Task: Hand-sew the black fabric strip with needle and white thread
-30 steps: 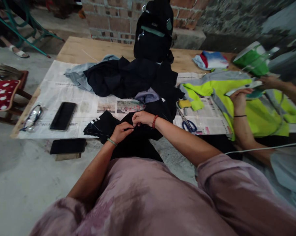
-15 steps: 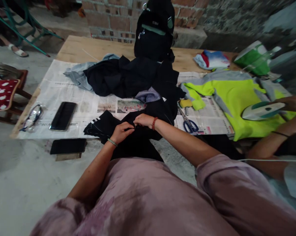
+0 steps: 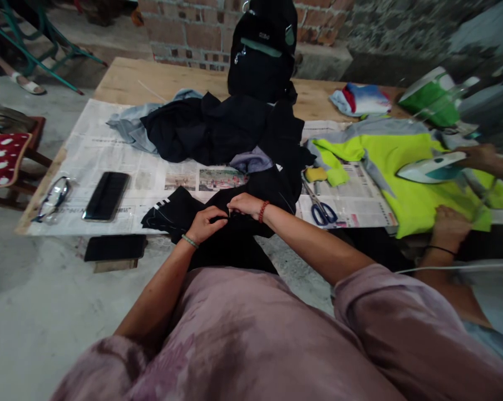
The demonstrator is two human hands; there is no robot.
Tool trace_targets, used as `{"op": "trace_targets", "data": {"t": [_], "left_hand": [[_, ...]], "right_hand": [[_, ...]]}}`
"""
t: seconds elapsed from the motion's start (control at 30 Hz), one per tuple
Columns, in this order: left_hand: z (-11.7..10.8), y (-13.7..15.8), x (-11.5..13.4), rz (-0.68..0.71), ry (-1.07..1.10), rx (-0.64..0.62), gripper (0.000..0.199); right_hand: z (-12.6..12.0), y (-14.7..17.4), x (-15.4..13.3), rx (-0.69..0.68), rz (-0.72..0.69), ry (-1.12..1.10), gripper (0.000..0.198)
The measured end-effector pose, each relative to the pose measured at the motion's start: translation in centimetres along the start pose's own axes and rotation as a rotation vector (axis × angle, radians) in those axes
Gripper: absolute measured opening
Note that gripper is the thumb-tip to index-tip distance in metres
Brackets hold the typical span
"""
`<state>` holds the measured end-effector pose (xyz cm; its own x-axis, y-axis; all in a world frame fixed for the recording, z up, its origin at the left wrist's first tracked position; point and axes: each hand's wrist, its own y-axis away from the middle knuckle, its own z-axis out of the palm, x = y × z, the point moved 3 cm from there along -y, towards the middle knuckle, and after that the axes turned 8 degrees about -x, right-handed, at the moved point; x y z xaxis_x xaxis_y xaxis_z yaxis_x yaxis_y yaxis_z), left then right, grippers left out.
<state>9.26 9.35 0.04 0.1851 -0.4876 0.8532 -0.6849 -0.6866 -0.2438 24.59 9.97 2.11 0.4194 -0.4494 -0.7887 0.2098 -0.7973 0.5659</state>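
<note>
A black garment (image 3: 174,210) with white stripes and pale stitch-like lines lies at the table's front edge, partly hanging over it. My left hand (image 3: 207,224), with a green bracelet, pinches a bit of this cloth between thumb and fingers. Close beside it, my right hand (image 3: 243,205), wearing a red bead bracelet, is closed in a pinch. A tiny pale sliver shows at its fingertips, too small to name. Dark-handled scissors (image 3: 323,213) lie to the right on newspaper, below a yellow sponge-like block (image 3: 315,174).
Dark clothes (image 3: 210,131) are heaped behind my hands, before a black backpack (image 3: 262,61). Phones (image 3: 106,196) and glasses (image 3: 53,196) lie left. At right a co-worker's hand holds an iron (image 3: 430,168) on a neon-yellow garment (image 3: 405,209); a white cord runs near my right sleeve.
The co-worker's iron has moved left and slightly up, and that person's other hand now rests on the yellow garment. My hands have barely shifted; the pale sliver at my right fingertips shows more clearly.
</note>
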Motion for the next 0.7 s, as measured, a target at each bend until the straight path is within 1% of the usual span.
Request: {"op": "trace_targets", "data": {"t": [0.1, 0.23, 0.37, 0.53, 0.7], "left_hand": [[-0.3, 0.0, 0.1, -0.012, 0.006, -0.015, 0.016], [-0.5, -0.1, -0.2, -0.013, 0.001, -0.017, 0.017], [-0.4, -0.1, -0.3, -0.022, 0.013, -0.013, 0.014], [-0.3, -0.2, -0.2, -0.068, 0.014, -0.01, 0.017], [-0.2, -0.2, -0.5, -0.056, 0.012, -0.025, 0.015]], "right_hand": [[0.0, 0.0, 0.3, -0.012, -0.027, -0.004, 0.019], [-0.1, -0.1, 0.7, -0.021, -0.052, -0.011, 0.019], [-0.2, -0.2, 0.9, -0.023, -0.063, -0.026, 0.019], [-0.2, 0.0, 1.0, -0.02, -0.077, -0.055, 0.019], [-0.2, 0.0, 1.3, -0.017, -0.1, -0.085, 0.019]]}}
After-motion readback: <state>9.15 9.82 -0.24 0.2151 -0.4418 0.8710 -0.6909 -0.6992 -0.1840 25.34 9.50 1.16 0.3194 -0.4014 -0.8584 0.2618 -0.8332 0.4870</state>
